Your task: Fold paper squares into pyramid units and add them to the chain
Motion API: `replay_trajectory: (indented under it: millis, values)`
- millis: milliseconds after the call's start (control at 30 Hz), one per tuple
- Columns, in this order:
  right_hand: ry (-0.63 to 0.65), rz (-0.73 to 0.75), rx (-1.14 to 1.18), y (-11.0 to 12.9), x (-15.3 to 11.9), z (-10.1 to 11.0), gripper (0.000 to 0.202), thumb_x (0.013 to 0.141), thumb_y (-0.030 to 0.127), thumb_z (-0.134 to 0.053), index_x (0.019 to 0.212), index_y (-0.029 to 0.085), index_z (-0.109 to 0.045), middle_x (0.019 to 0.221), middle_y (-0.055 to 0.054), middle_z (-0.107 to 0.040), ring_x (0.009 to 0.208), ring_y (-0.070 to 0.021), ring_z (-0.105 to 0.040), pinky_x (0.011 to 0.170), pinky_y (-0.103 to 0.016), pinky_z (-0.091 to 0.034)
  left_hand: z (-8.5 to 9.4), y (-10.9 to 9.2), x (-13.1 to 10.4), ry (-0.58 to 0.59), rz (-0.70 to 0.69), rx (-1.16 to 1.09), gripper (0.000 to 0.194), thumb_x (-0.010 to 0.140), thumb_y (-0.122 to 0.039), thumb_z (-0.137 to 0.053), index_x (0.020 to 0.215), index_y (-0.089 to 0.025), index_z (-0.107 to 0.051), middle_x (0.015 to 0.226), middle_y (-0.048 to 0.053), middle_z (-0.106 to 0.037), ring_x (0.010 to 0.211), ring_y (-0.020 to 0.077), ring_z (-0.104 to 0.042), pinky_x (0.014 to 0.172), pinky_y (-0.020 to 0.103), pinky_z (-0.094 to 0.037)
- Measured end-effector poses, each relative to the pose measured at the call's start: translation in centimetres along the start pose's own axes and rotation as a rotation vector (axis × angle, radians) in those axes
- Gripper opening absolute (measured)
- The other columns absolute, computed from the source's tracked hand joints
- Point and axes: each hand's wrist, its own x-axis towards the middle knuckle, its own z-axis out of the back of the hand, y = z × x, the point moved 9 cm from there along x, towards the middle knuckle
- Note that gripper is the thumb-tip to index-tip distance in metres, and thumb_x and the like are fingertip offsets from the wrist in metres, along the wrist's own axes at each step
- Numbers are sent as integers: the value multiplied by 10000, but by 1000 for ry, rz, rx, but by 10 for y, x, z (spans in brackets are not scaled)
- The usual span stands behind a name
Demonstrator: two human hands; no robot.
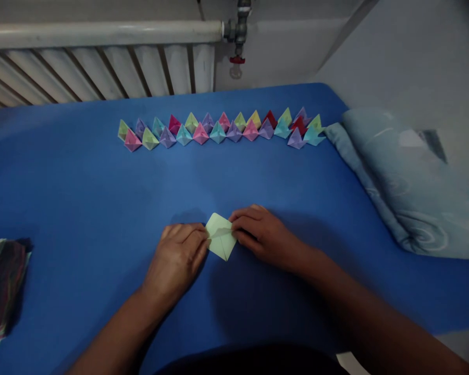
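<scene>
A pale green folded paper (pixel 221 240), roughly diamond-shaped with crease lines, is held between both hands above the blue surface (pixel 101 198). My left hand (pixel 180 250) pinches its left corner with thumb and fingers. On the opposite side, my right hand (pixel 260 232) grips the right corner, its fingers closed on the edge. Beyond the hands, small folded paper boats (pixel 200 134) in pink, purple, green, turquoise, red and yellow stand in two staggered rows.
A stack of colourful paper (pixel 5 291) lies at the left edge. At the right rests a rolled light blue blanket (pixel 406 182). Behind the blue surface are a white radiator (pixel 113 67) and a pipe valve with a red handle (pixel 237 60).
</scene>
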Motion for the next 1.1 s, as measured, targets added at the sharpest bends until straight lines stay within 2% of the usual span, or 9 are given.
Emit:
replay_trajectory:
  millis: [167, 367, 600, 1100]
  values:
    - [-47, -70, 16, -5, 0, 1, 135, 902, 177, -515, 827, 180, -628, 1055, -78, -662, 959, -189, -595, 883, -387, -437, -4, 15, -2, 9, 108, -30, 140, 935, -267, -497, 903, -205, -618, 1007, 54, -679, 925, 207, -622, 813, 408, -448]
    - [-93, -126, 52, -10, -1, 4, 177, 904, 200, -503, 772, 184, -620, 1085, -94, -653, 1033, -213, -592, 906, -419, -463, -7, 23, -1, 1, 180, -16, 178, 927, -282, -503, 833, -186, -618, 978, 61, -667, 922, 225, -605, 821, 427, -431]
    - [-105, -184, 36, -12, 1, 3, 187, 884, 158, -510, 711, 194, -570, 1054, -83, -660, 1071, -214, -584, 918, -417, -456, -8, 23, 0, 11, 185, -21, 190, 923, -296, -501, 825, -182, -617, 983, 64, -655, 912, 228, -590, 835, 437, -420]
    - [-139, -227, 3, -12, 1, 1, 165, 866, 148, -502, 713, 196, -544, 1050, -93, -644, 1029, -228, -581, 894, -429, -458, -7, 20, 4, 27, 225, -7, 180, 920, -242, -471, 789, -189, -582, 945, 61, -645, 866, 221, -573, 813, 436, -418]
